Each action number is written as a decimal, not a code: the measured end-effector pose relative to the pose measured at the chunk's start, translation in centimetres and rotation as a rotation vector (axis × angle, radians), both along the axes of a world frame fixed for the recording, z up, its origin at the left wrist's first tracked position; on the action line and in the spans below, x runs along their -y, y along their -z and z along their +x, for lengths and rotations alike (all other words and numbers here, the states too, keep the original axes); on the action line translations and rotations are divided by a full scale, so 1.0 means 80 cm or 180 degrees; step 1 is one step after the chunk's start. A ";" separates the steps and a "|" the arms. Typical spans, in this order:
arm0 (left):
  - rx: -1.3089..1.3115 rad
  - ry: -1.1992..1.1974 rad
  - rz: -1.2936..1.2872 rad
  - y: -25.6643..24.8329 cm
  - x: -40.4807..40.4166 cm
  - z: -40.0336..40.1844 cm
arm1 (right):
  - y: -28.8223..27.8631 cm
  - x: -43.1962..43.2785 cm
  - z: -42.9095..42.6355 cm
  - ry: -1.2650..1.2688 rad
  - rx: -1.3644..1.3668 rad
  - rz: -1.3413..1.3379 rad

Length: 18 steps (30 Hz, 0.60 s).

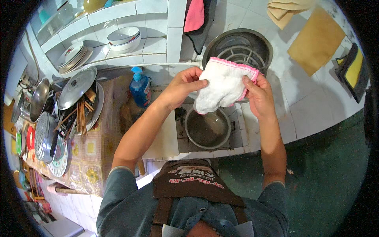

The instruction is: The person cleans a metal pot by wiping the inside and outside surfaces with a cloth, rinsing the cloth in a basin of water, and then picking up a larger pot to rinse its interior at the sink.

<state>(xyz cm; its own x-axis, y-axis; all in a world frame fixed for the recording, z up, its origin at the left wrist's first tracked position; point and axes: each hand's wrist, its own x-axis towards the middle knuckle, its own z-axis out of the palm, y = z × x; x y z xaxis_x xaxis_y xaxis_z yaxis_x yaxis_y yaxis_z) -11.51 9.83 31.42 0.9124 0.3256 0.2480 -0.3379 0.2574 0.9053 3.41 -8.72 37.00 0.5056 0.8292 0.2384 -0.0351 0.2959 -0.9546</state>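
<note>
A white cloth with pink stitched edging [223, 84] is stretched between both hands. My left hand [185, 87] pinches its left side between thumb and fingers, and my right hand [259, 94] grips the right side near the pink hem. Below the cloth's lower edge sits a round metal pot [207, 130] in a tiled recess, with what looks like liquid inside. Behind the cloth stands a large dark pan [213, 44] with a round wire rack [242, 53] in it, partly hidden by the cloth.
A blue pump bottle [140, 90] stands left of my left forearm. Farther left, a patterned tablecloth [88, 163] bears pans, chopsticks [81, 118] and a metal lid [77, 89]. Bowls [124, 40] and plates [71, 54] sit on a tiled shelf. At right lie a tan cloth [316, 41] and a yellow-and-black cloth [353, 69].
</note>
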 end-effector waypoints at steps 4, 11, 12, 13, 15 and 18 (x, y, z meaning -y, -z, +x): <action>0.0304 -0.0010 -0.0009 -0.009 -0.005 -0.009 | -0.012 -0.006 -0.020 0.0184 0.0016 0.0028; 0.0994 -0.0557 -0.0208 -0.013 -0.006 -0.017 | -0.040 -0.018 -0.048 0.0106 -0.0023 0.0082; 0.1063 -0.0616 -0.0173 -0.015 -0.006 -0.018 | -0.042 -0.018 -0.048 0.0061 -0.0068 0.0112; 0.1132 -0.0681 -0.0135 -0.018 -0.007 -0.020 | -0.044 -0.018 -0.046 0.0012 -0.0112 0.0141; 0.0918 -0.0751 0.0009 -0.024 -0.007 -0.024 | -0.046 -0.020 -0.044 -0.0078 -0.0141 0.0230; 0.0842 -0.0813 0.0048 -0.037 -0.003 -0.029 | -0.051 -0.024 -0.041 -0.0162 -0.0135 0.0349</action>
<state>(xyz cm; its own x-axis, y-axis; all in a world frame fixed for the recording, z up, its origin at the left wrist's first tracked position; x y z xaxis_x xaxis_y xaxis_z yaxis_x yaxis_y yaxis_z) -13.80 10.04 34.41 0.7057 0.5293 0.4710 -0.6125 0.1218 0.7810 0.15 -6.76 41.05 0.4750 0.8242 0.3084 -0.0923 0.3952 -0.9140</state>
